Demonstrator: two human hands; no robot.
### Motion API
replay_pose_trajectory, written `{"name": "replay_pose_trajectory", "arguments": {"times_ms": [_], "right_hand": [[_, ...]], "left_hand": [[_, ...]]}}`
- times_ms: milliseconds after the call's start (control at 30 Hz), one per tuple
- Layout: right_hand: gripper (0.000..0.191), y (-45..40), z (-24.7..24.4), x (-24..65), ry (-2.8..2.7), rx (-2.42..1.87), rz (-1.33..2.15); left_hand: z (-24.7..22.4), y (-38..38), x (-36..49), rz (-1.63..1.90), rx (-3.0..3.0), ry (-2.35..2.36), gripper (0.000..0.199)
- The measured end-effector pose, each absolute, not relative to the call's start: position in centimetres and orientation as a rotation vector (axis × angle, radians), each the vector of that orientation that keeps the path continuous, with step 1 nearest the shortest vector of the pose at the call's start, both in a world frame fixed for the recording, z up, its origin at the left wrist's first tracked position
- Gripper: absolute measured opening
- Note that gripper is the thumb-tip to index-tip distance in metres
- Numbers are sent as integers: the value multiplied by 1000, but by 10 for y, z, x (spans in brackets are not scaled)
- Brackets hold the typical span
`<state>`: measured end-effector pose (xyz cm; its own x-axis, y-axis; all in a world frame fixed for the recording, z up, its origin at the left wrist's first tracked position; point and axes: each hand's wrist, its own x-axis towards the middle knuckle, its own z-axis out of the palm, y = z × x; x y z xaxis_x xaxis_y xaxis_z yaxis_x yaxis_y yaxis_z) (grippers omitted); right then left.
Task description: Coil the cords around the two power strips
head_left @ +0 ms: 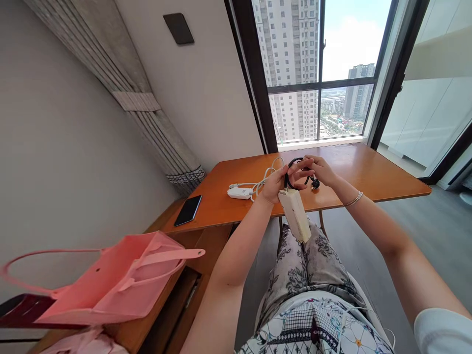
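A looped black cord (290, 182) is held in the closed fingers of the left hand (273, 188), with the attached cream electrical block (295, 216) suspended below, at the near edge of the wooden table (354, 172). The right hand's (317, 169) fingers are seen half curled at the loop; whether it is gripped cannot be told.

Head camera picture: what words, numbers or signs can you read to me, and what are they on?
No words, numbers, brands or signs can be read anywhere.
Small white block: any marks are too small to read.
Cream block: none readable.
Phone: dark screen, no readable text.
Dark red thing by the pink bag: too blurred to read.
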<state>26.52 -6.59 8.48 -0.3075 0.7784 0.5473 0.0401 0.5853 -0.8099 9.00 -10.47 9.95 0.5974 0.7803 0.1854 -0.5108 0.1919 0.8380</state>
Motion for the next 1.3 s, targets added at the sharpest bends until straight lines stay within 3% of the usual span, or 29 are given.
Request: {"name": "replay_pose_trajectory", "arguments": {"times_ms": [167, 367, 567, 700, 900, 1000, 1200, 1300], "right_hand": [[45, -68, 70, 258, -1678, -709, 1030], [20, -72, 58, 266, -1673, -743, 1059], [39, -63, 43, 264, -1418, -668, 1012], [32, -66, 36, 257, -1401, -721, 1083], [39, -76, 21, 245, -1373, -585, 1373], [31, -77, 19, 245, -1412, -798, 1175], [53, -90, 48, 248, -2251, -1385, 236], [47, -103, 68, 248, -2535, -1483, -73]], "left_hand": [[103, -111, 90, 1114, 1017, 218, 35], [110, -106, 81, 1320, 1016, 224, 36], [115, -106, 77, 1390, 1067, 204, 35], [114, -109, 79, 1377, 1102, 205, 34], [115, -111, 78, 1408, 1198, 230, 35], [115, -111, 77, 1404, 1263, 253, 37], [106, -108, 80, 1365, 1562, 241, 42], [101, -101, 81, 1360, 1738, 378, 41]]}}
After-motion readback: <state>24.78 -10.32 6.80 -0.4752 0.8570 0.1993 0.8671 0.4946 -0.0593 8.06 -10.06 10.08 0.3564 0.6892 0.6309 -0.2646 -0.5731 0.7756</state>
